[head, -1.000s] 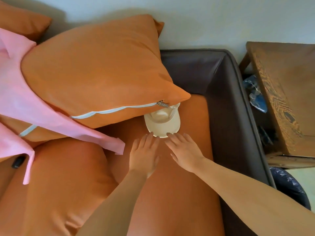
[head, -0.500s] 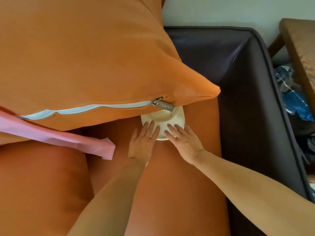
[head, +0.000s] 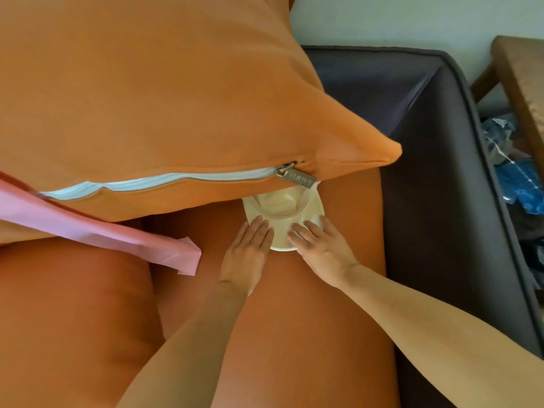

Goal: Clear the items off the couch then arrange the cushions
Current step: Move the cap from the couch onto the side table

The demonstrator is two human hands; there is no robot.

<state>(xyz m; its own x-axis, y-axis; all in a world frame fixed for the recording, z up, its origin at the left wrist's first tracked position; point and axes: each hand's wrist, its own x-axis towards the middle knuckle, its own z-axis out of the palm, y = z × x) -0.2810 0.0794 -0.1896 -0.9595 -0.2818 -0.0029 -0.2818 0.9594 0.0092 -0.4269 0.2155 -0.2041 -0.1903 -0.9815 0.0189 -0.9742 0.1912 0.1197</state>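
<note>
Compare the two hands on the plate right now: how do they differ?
The left hand comes in nearly straight, its fingertips on the near-left rim of the cream plate; the right hand comes in at a slant from the right. The right hand's fingers reach further over the plate than the left hand's. Both lie flat with straight fingers, neither curled round the rim, and both touch the plate, which is partly tucked under the orange cushion.

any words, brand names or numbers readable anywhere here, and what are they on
Nothing can be read for certain.
Metal zipper pull tag on the orange cushion: it carries embossed lettering, too blurred to read.
Blue packaging under the wooden table: no legible print.
Cream plate, glass bowl and pink cloth: no text visible.
</note>
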